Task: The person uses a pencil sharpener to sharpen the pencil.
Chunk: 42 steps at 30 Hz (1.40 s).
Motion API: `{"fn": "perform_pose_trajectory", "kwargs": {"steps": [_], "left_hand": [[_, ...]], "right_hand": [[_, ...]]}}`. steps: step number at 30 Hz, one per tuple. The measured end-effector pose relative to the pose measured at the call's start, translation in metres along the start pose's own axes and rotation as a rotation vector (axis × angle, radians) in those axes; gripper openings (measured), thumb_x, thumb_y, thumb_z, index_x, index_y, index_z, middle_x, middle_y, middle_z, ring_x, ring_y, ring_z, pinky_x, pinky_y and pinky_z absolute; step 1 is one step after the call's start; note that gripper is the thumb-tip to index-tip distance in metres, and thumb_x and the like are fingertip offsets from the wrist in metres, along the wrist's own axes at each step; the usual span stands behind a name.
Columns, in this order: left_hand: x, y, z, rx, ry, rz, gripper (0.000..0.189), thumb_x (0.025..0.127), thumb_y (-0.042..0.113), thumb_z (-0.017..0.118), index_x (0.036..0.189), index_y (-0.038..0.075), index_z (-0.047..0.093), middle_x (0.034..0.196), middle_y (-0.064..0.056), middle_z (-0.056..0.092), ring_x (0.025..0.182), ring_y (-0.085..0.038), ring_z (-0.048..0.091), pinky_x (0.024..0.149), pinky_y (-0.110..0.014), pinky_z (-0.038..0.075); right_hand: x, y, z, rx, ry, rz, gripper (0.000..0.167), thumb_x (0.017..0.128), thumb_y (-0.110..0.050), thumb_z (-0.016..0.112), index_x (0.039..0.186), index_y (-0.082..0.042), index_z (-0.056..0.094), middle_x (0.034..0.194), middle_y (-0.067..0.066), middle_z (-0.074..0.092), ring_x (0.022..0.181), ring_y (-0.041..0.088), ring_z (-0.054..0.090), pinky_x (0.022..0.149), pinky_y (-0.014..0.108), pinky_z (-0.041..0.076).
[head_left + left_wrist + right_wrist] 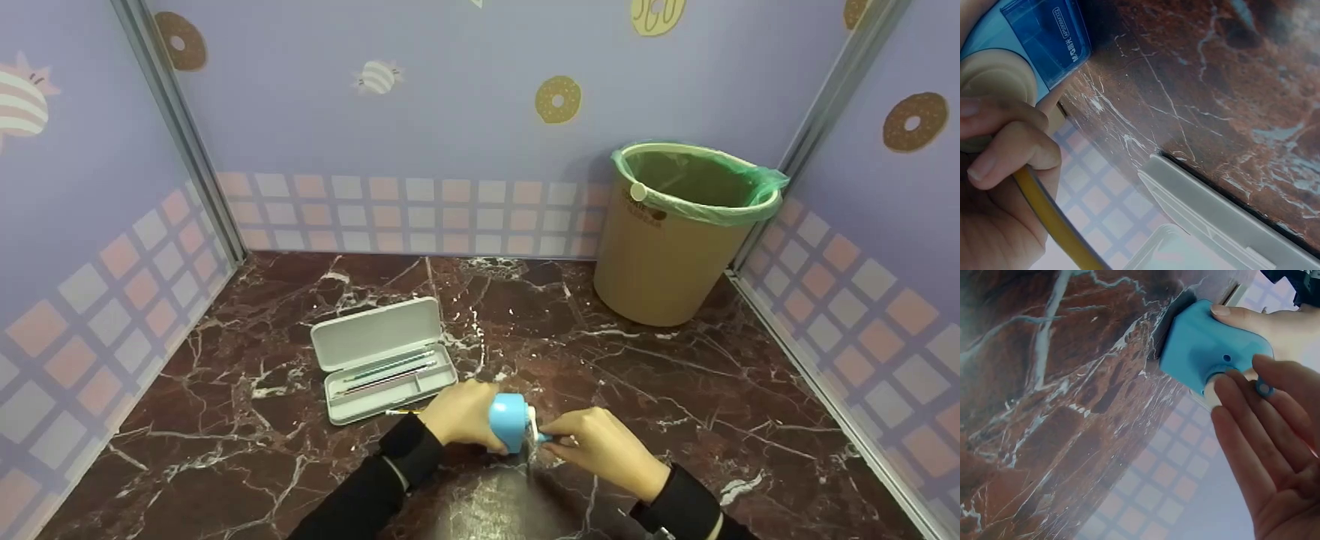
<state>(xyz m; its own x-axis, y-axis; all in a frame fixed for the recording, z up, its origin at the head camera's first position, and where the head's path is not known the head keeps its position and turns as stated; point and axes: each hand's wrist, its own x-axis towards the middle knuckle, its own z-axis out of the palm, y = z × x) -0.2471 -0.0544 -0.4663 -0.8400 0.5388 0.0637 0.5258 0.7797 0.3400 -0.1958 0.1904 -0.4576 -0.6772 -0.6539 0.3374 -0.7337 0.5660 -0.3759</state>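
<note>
L hand [463,414] grips blue sharpener [508,421] at btm ctr of head view, yellow pencil [1053,216] sticking out L, prob. to steady it vs. the crank knob [1264,388] R hand [606,445] pinches, open case [376,334] ctr-L prob. for easy reach.

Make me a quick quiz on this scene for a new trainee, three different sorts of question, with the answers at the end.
1. True or false: the pencil case is closed.
2. What colour is the bin liner? A) pink B) green C) black
3. What does the right hand hold?

Key:
1. False; its lid stands open.
2. B
3. The crank handle of the blue sharpener.
</note>
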Motion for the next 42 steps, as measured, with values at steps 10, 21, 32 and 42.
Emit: {"fn": "perform_pose_trajectory", "kwargs": {"steps": [10,21,32,42], "left_hand": [[0.001,0.001,-0.002,0.004,-0.016,0.004,0.061,0.057,0.041,0.096,0.1,0.012,0.066,0.09,-0.002,0.073,0.075,-0.016,0.066,0.067,-0.029,0.054],[0.002,-0.001,-0.002,0.033,-0.039,0.034,0.066,0.059,0.042,0.096,0.109,0.01,0.067,0.094,-0.004,0.074,0.08,-0.019,0.069,0.071,-0.031,0.057],[0.004,0.001,-0.003,0.045,-0.061,0.05,0.066,0.06,0.042,0.096,0.109,0.009,0.066,0.093,-0.003,0.073,0.078,-0.017,0.068,0.069,-0.03,0.057],[0.005,0.0,-0.003,0.041,-0.061,0.051,0.069,0.06,0.041,0.096,0.112,0.009,0.066,0.095,-0.003,0.074,0.079,-0.017,0.069,0.071,-0.029,0.057]], "right_hand": [[0.001,0.0,-0.003,-0.075,0.157,-0.1,0.024,0.082,-0.001,0.08,0.104,-0.008,0.08,0.093,0.002,0.08,0.079,0.012,0.075,0.069,0.018,0.057],[0.006,0.002,-0.006,-0.083,0.182,-0.082,0.023,0.083,-0.004,0.08,0.105,-0.009,0.08,0.094,0.003,0.081,0.082,0.013,0.076,0.073,0.021,0.06],[0.023,0.01,-0.008,-0.262,0.212,-0.06,0.022,0.085,-0.009,0.079,0.107,-0.007,0.08,0.096,0.006,0.081,0.084,0.016,0.077,0.074,0.027,0.062],[0.042,0.024,-0.004,-0.484,0.209,-0.107,0.017,0.084,-0.012,0.081,0.101,-0.01,0.082,0.089,0.001,0.08,0.077,0.017,0.076,0.068,0.032,0.061]]}}
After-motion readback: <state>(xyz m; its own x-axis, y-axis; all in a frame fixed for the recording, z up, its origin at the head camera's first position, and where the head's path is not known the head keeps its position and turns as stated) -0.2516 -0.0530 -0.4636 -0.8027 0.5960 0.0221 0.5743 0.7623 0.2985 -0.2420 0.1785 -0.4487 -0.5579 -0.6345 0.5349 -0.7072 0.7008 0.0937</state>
